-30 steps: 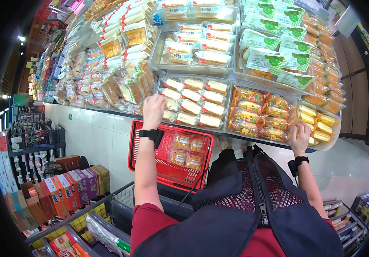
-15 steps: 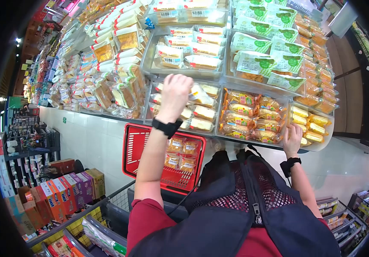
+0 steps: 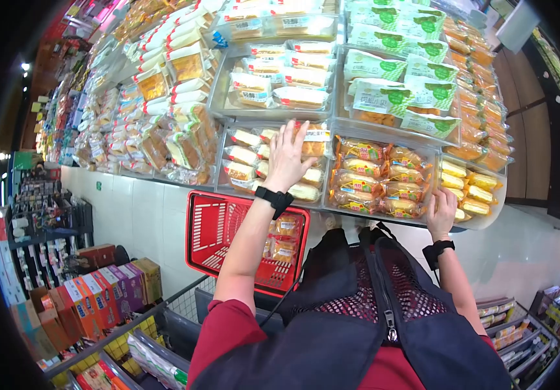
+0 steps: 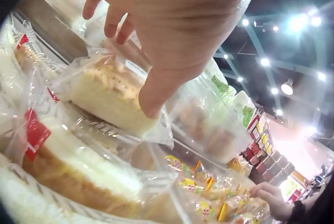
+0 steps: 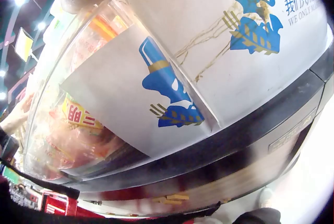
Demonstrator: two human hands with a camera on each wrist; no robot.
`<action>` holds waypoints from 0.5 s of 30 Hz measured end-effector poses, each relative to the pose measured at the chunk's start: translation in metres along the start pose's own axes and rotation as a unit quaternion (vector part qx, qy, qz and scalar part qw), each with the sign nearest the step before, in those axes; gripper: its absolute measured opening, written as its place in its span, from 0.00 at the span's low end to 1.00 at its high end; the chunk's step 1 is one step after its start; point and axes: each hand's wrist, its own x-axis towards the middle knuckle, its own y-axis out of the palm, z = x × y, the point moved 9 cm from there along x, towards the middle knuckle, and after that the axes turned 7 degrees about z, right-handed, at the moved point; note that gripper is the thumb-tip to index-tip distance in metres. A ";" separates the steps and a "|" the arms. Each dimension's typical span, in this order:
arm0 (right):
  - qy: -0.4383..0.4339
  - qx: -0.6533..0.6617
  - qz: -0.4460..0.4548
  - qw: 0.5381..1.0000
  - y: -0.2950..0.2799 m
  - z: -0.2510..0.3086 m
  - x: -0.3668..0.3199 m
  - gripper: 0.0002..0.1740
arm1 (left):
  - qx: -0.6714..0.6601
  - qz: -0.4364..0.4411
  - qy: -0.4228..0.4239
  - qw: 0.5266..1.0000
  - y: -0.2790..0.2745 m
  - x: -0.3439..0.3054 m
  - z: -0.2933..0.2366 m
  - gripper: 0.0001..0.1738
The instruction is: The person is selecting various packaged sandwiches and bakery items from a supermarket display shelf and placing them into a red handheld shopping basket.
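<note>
My left hand [image 3: 287, 159] reaches over a clear bin [image 3: 221, 153] of wrapped cream-filled cakes, fingers spread and extended. Beside its fingers, one wrapped cake [image 3: 317, 144] lies brown side up with a white label, at the bin's far right. In the left wrist view, the thumb of my left hand [image 4: 177, 31] touches the wrapper of this cake [image 4: 104, 96], while the other fingertips extend beyond it. My right hand [image 3: 442, 211] rests on the front edge between the orange-wrapped buns [image 3: 361, 182] and the yellow cakes [image 3: 478, 195].
A red shopping basket [image 3: 211, 227] holding packaged pastries sits below the display. Bins behind hold white-wrapped cakes [image 3: 300, 78] and green packets [image 3: 384, 97]; bagged bread [image 3: 192, 146] is piled to the left. Cardboard boxes [image 3: 107, 286] line the lower left.
My left hand moved from the bin's left side to the right over the cakes. One cake was lifted and turned, and now lies brown side up. My right hand stayed at the edge.
</note>
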 end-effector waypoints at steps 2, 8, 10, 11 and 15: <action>-0.001 0.002 0.000 1.000 0.000 0.000 -0.007 0.07 | 0.031 0.043 -0.015 0.998 0.020 -0.002 0.009 0.45; 0.004 0.005 0.015 1.000 0.004 -0.008 -0.014 0.06 | 0.043 0.004 -0.044 0.998 0.014 -0.017 0.006 0.45; 0.004 -0.001 0.016 1.000 0.003 -0.008 -0.016 0.07 | -0.079 0.040 -0.069 0.994 0.000 -0.025 0.013 0.42; 0.002 -0.005 0.013 1.000 0.002 -0.007 -0.018 0.07 | -0.093 0.003 -0.075 0.993 -0.016 -0.032 0.022 0.36; -0.001 -0.003 0.017 1.000 0.001 -0.008 -0.013 0.07 | -0.070 -0.131 -0.153 0.977 -0.053 -0.081 0.097 0.25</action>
